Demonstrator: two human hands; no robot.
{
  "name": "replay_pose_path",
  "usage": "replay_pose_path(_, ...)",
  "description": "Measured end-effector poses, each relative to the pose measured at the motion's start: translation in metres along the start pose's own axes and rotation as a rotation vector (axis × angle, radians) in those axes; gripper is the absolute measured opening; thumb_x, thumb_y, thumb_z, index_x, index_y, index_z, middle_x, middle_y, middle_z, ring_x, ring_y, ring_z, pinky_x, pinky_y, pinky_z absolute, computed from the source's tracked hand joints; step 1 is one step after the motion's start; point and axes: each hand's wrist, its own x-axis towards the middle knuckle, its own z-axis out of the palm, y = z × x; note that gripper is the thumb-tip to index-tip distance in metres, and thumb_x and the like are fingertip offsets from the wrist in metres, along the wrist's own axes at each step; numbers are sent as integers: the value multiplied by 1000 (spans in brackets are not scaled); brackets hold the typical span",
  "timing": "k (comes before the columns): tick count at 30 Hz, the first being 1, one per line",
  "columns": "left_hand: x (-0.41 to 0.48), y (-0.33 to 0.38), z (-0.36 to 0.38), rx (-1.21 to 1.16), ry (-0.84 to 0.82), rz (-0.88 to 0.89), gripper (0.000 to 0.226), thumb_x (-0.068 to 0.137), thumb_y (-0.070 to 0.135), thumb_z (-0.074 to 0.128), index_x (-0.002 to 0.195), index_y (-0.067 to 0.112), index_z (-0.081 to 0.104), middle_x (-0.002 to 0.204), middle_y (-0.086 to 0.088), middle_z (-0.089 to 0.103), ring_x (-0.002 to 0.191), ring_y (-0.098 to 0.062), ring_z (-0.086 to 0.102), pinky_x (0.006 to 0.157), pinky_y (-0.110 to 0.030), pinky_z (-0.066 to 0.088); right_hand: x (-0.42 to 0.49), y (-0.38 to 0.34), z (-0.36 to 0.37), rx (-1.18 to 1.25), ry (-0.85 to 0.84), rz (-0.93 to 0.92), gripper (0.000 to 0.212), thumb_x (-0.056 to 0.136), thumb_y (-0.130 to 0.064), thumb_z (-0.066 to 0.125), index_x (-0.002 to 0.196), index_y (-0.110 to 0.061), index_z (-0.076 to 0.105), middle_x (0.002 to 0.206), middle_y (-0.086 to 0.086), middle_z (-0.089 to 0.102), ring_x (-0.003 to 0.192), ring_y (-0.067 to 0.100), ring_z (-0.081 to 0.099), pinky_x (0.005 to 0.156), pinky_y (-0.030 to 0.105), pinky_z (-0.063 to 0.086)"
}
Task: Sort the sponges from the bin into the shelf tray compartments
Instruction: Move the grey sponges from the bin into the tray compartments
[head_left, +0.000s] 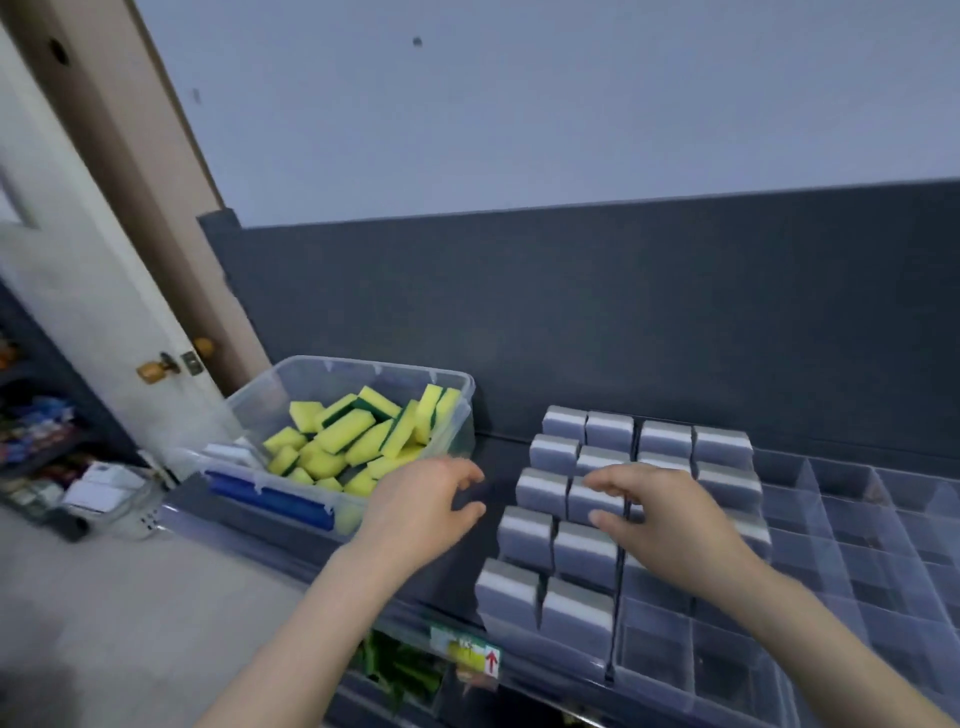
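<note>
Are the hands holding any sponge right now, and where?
The left hand holds nothing. The right hand curls over a grey sponge in the tray; a grip cannot be told.

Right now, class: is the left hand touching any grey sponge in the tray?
Apart. The head view shows dark shelf between the left hand and the nearest grey sponge.
</note>
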Motion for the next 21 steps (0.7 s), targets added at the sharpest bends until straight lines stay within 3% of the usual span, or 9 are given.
replay_pose_path(4, -14, -40, -12, 46, 17, -58, 36, 87, 45, 59, 122, 35, 60, 114, 12, 63, 103, -10, 60, 79, -30, 51, 17, -26, 14, -21, 4, -46, 32, 84, -28, 66, 116, -28, 65, 117, -14, 66, 109, 6, 60, 94, 24, 46)
replay_pose_path(10, -24, -118, -28, 41, 13, -98, 34, 87, 46, 58, 120, 39, 58, 114, 17, 61, 101, -5, 59, 75, -27, 51, 40, -76, 48, -39, -6, -62, 33, 86, -27, 64, 120, -28, 63, 118, -15, 64, 104, 1, 57, 84, 10, 37)
replay_pose_path(15, -28, -194, -43, 6, 16, -89, 32, 86, 43, 60, 117, 38, 61, 111, 18, 62, 99, -6, 59, 78, -32, 53, 63, -139, 83, -17, -15, -78, 33, 86, -27, 64, 119, -31, 63, 116, -16, 64, 101, 1, 58, 86, 16, 45)
replay_pose_path(19, -27, -259, -53, -40, 24, -101, 29, 85, 38, 63, 113, 36, 64, 106, 16, 65, 93, -5, 60, 80, -34, 54, 84, -183, 112, -19, 3, -71, 33, 88, -28, 61, 121, -29, 61, 117, -15, 64, 89, -2, 50, 82, 15, 41)
replay_pose_path(21, -23, -287, -57, -64, 26, -103, 25, 85, 33, 63, 110, 36, 66, 103, 16, 66, 90, -3, 60, 80, -33, 54, 91, -200, 125, -6, 8, -49, 33, 88, -29, 61, 122, -29, 61, 118, -15, 63, 96, 0, 55, 86, 16, 43)
